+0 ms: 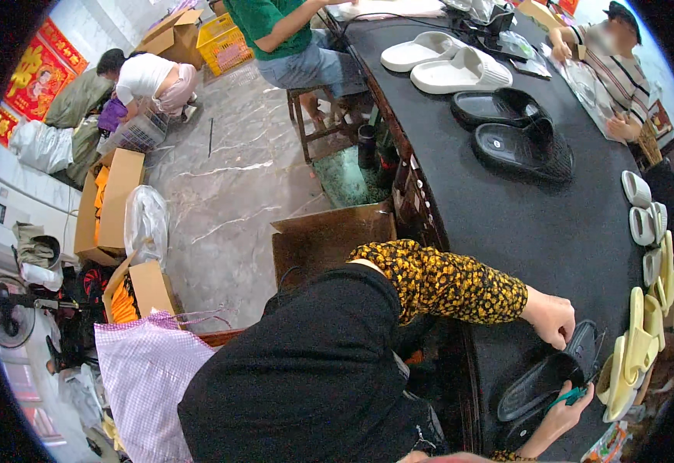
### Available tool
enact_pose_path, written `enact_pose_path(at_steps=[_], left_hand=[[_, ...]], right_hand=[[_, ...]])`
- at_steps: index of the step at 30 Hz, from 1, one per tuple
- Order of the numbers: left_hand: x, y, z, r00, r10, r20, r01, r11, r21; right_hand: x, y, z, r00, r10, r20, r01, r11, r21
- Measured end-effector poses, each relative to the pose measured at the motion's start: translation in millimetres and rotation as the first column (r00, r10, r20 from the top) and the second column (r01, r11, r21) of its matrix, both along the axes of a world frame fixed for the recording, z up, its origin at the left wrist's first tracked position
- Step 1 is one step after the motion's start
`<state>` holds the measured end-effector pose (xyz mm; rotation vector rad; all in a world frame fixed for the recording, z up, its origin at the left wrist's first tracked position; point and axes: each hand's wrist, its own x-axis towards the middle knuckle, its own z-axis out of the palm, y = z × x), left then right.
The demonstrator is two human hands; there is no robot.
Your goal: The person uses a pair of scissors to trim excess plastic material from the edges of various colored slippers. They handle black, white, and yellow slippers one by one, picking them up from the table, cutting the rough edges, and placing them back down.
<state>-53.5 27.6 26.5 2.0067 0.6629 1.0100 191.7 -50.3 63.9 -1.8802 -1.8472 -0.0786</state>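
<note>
Black, ridged, rounded slipper [532,384]: I log the left hand [550,317] clenched by it, contents I cannot tell, the right hand [560,420] grasping a teal-handled tool [567,397].

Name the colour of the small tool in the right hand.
Teal, on the part of the small tool visible at the right hand; best seen in the head view.

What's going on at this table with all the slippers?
A person is working with a black slipper on a dark table. Their right hand holds a teal-handled tool beside it; their left hand is curled close to the slipper, but what it grips, if anything, is unclear. Pale yellow slippers line the far edge, and white slippers sit farther along.
</note>
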Motion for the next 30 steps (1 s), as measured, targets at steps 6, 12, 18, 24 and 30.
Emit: enact_pose_path(at_steps=[6,12,18,24,30], left_hand=[[-0.6,3.1,0.3,0.992,-0.029,0.122,0.041,0.995,-0.091],[-2.8,8.2,-3.7,0.990,0.026,0.138,-0.015,0.997,-0.078],[-11.8,5.6,-0.1,0.991,0.036,0.132,-0.008,0.978,-0.208],[-12.0,3.3,4.2,0.991,0.019,0.130,0.022,0.951,-0.308],[-10.7,8.1,-0.1,0.989,0.001,0.148,0.054,0.931,-0.362]], right_hand=[[31.9,2.7,-17.0,0.999,0.032,0.041,-0.037,0.991,0.128],[43.6,-23.0,-6.4,1.000,-0.004,-0.017,0.006,0.988,0.154],[67.3,-51.0,8.8,0.994,-0.114,0.001,0.113,0.986,0.121],[158.3,-56.6,-4.9,0.959,-0.216,0.185,0.189,0.970,0.151],[254.3,-63.9,-10.9,0.931,-0.237,0.276,0.194,0.965,0.176]])
